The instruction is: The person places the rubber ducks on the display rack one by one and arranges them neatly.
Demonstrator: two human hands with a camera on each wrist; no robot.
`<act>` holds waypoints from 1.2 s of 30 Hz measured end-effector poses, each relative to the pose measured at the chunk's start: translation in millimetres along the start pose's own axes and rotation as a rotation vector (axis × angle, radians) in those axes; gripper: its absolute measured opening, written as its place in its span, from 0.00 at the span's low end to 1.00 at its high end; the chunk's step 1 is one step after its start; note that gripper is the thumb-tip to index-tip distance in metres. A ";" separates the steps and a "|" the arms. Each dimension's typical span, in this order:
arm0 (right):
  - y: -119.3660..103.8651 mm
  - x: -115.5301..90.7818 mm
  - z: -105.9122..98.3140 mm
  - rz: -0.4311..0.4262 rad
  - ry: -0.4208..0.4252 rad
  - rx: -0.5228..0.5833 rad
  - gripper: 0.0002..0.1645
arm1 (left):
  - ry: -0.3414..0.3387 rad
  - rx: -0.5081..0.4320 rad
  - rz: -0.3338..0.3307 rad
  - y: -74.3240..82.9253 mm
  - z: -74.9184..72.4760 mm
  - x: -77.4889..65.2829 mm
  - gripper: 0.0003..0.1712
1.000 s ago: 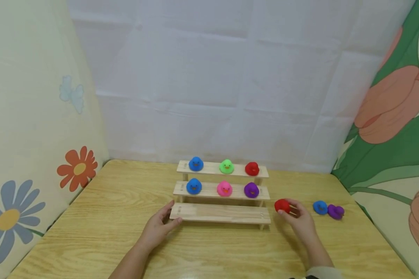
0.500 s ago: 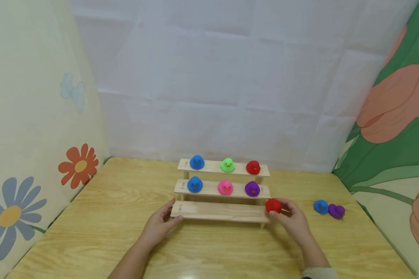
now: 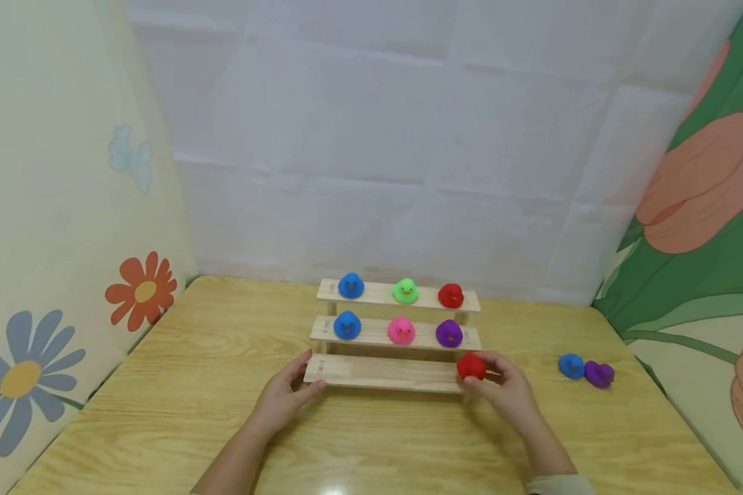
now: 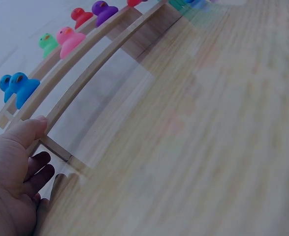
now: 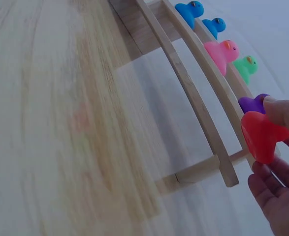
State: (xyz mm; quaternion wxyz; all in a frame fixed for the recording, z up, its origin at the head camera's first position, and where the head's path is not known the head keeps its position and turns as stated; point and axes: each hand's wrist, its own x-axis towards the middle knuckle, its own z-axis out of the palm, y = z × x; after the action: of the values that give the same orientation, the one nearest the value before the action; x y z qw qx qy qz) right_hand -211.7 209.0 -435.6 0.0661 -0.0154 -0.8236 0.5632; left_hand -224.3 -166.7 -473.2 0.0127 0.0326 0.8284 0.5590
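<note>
My right hand (image 3: 508, 395) pinches a red rubber duck (image 3: 471, 367) between thumb and fingers at the right end of the lowest step of a three-step wooden rack (image 3: 384, 371). In the right wrist view the red duck (image 5: 260, 137) is tilted and looks clear of the step. My left hand (image 3: 283, 399) holds the left end of that step, thumb at the front edge. On the middle step sit a blue duck (image 3: 347, 325), a pink duck (image 3: 402, 331) and a purple duck (image 3: 449, 333). The top step bears a blue duck (image 3: 351, 285), a green duck (image 3: 405, 291) and another red duck (image 3: 450, 295).
To the right of the rack, a blue duck (image 3: 572, 366) and a purple duck (image 3: 599, 374) lie side by side on the wooden table (image 3: 371, 447). A white cloth (image 3: 371, 137) hangs behind. Flower-patterned cloths (image 3: 706, 227) flank the table.
My right hand has carried the red duck leftward, from beside the rack to the right end of its lowest step. My left hand stays at the rack's left end.
</note>
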 end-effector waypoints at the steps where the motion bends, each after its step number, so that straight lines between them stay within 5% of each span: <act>1: -0.7 -0.3 1.7 0.000 -0.002 0.001 0.27 | 0.000 0.000 0.000 -0.2 0.0 0.2 0.44; 36: -27.1 -2.9 78.4 -0.048 -0.144 0.075 0.25 | -0.006 0.007 0.004 0.4 -0.6 -1.3 0.44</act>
State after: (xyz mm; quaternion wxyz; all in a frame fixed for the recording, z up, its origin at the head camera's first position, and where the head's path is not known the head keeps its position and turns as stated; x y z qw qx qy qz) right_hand -217.4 126.3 -438.7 0.0207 0.0471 -0.8047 0.5914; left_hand -223.1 -167.1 -472.6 0.0140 0.0363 0.8302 0.5561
